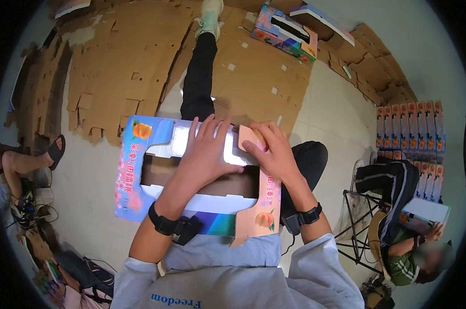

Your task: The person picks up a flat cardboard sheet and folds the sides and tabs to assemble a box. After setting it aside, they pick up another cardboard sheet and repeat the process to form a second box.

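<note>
A printed cardboard gift box [153,175], blue, pink and peach with peach pictures and Chinese letters, lies across my lap with a wide opening in its top. My left hand [204,154] reaches over that opening, fingers spread on the far white panel, thumb above the gap. At the far right corner my right hand [275,149] pinches a small peach-coloured flap [248,138], thumb on top. Another flap [240,237] sticks out at the near right corner. Both wrists wear black straps with small devices.
Flattened brown cardboard [124,56] covers the floor ahead. Another printed box [284,33] stands at the far right. Stacked boxes [410,126] line the right wall. A seated person [408,252] holds a box [426,212] beside a black metal frame [359,226]. Another person's leg [29,159] shows left.
</note>
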The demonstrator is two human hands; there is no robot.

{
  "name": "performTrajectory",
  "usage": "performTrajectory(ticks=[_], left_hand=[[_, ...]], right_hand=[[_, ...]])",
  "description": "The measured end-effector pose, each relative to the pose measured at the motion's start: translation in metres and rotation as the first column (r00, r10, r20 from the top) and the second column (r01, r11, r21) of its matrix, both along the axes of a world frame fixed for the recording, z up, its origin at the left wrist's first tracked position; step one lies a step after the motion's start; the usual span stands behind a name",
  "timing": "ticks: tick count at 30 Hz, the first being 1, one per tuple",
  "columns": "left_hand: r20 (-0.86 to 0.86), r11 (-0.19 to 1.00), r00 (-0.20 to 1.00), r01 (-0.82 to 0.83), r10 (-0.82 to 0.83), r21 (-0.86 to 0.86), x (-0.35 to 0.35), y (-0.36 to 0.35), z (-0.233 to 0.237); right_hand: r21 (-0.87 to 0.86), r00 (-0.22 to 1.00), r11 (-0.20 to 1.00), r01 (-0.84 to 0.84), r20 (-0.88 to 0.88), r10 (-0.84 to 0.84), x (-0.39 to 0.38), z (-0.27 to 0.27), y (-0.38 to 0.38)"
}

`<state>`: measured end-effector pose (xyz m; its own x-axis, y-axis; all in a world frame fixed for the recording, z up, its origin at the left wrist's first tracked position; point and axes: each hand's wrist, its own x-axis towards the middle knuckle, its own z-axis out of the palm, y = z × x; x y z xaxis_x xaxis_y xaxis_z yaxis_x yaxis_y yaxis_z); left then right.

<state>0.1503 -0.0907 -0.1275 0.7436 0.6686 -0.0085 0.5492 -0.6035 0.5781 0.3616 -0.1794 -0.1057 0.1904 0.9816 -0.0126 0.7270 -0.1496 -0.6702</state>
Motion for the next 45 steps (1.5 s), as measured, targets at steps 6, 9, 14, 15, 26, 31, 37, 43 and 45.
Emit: performTrajectory(ticks=[6, 9, 14, 15, 26, 31, 37, 43, 45], left_hand=[[0.119, 0.996, 0.993, -0.001, -0.009, 0.087, -0.001, 0.006, -0.017], [0.145, 0.997, 0.989, -0.007, -0.004, 0.076, 0.0, 0.006, -0.018], [0.154, 0.999, 0.987, 0.028, -0.033, 0.038, 0.0, 0.005, -0.004], [0.158, 0.999, 0.987, 0.034, -0.039, 0.039, 0.0, 0.004, -0.006], [0.141, 0.992, 0.983, 0.107, -0.115, 0.061, 0.01, 0.005, -0.017], [0.103, 0.98, 0.974, 0.199, -0.2, 0.022, 0.007, 0.005, -0.008], [0.274, 0.978, 0.939, 0.19, -0.207, 0.086, 0.005, 0.008, -0.011], [0.222, 0.983, 0.957, 0.177, -0.185, 0.055, 0.004, 0.007, -0.018], [0.206, 0.982, 0.96, 0.181, -0.189, 0.055, 0.006, 0.007, -0.017]], right_hand=[[-0.093, 0.997, 0.994, -0.064, 0.026, 0.067, 0.001, 0.009, 0.013], [-0.137, 0.994, 0.986, -0.095, 0.033, 0.1, -0.001, 0.016, 0.014], [-0.195, 0.993, 0.979, -0.062, 0.089, 0.08, 0.001, 0.022, 0.005], [-0.172, 0.994, 0.983, -0.057, 0.077, 0.071, 0.002, 0.018, 0.002], [0.003, 0.866, 0.993, -0.121, 0.489, 0.104, -0.012, -0.015, 0.0], [-0.206, 0.845, 0.972, -0.109, 0.495, 0.2, -0.016, -0.026, 0.005], [0.162, 0.969, 0.959, -0.23, -0.054, 0.242, -0.036, 0.018, -0.049], [0.057, 0.781, 0.78, -0.623, 0.0, 0.624, -0.065, 0.05, -0.107], [0.091, 0.795, 0.8, -0.593, -0.093, 0.599, -0.065, 0.052, -0.106]])
